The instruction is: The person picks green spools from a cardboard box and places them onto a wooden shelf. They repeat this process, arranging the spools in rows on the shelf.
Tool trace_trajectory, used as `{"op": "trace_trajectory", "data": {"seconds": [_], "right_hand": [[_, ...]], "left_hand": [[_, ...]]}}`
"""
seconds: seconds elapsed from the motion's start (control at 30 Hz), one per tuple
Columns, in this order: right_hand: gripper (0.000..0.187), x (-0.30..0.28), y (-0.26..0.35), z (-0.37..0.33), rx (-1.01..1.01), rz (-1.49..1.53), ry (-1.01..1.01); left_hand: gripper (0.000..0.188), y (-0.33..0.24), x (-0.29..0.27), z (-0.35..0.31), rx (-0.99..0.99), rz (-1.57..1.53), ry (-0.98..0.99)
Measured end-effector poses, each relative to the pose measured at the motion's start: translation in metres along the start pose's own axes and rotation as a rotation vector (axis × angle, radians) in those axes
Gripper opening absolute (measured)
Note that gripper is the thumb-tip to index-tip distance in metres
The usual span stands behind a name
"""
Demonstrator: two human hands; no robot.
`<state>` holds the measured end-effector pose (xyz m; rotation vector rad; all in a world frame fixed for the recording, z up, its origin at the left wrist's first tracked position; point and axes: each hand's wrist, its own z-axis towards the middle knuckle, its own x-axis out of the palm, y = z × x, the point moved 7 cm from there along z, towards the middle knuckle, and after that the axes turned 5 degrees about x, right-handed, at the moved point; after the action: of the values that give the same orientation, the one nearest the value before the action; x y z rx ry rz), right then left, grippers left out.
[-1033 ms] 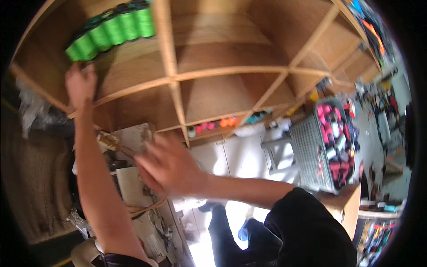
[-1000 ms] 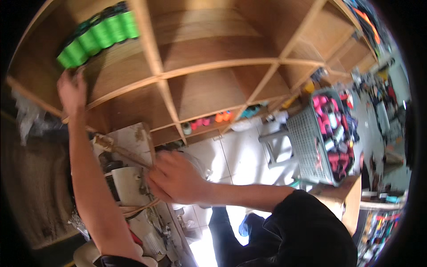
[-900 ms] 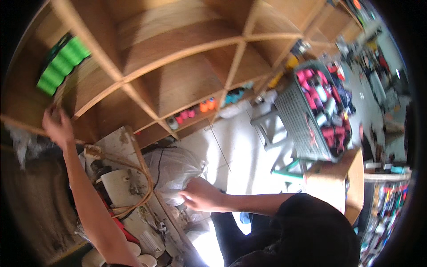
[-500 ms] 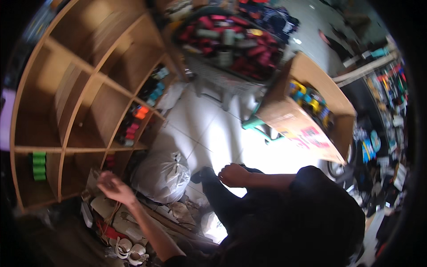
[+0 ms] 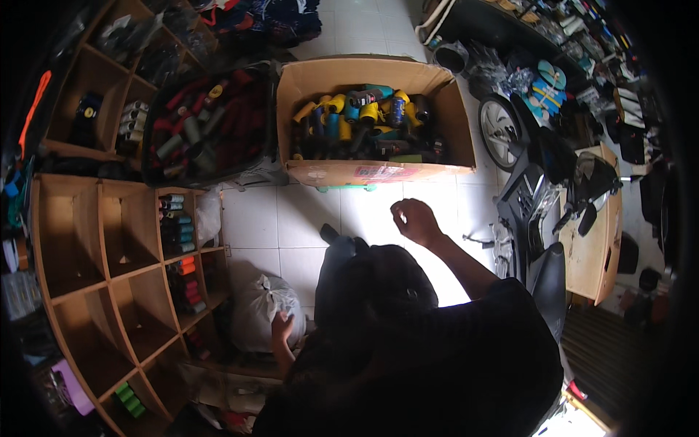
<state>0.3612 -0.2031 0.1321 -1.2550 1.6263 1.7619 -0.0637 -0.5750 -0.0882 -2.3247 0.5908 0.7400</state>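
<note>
My right hand (image 5: 416, 223) is raised over the bright floor, just in front of a cardboard box (image 5: 320, 173). Its fingers curl toward the thumb in a loose ring, and nothing shows in them. Inside the box lie several thread spools (image 5: 338, 127) in yellow, blue, teal and black. My left hand (image 5: 282, 325) hangs low by a tied, pale plastic sack (image 5: 251, 317). Its fingers are extended and it holds nothing I can see; whether it touches the sack I cannot tell.
A wooden cubby shelf (image 5: 105, 280) on the left holds orange spools (image 5: 187, 265), green spools (image 5: 129, 400) and others. A dark basket (image 5: 271, 109) of red and grey spools stands left of the box. A motorbike (image 5: 528, 189) stands on the right.
My view has turned toward the box, which now sits upright ahead. My left hand has come away from the shelf, down beside the sack. The right hand has moved nearer the box.
</note>
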Motion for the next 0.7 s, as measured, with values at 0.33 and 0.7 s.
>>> {"op": "trace_trajectory", "data": {"seconds": [0.33, 0.7], "right_hand": [[0.006, -0.034, 0.017, 0.004, 0.111, -0.008, -0.262], [0.011, -0.131, -0.088, 0.042, 0.39, 0.045, -0.596]], "left_hand": [[0.018, -0.337, -0.172, 0.124, 0.8, -0.056, -0.381], [0.033, -0.524, -0.123, 0.112, 1.114, 0.139, -0.28]]}}
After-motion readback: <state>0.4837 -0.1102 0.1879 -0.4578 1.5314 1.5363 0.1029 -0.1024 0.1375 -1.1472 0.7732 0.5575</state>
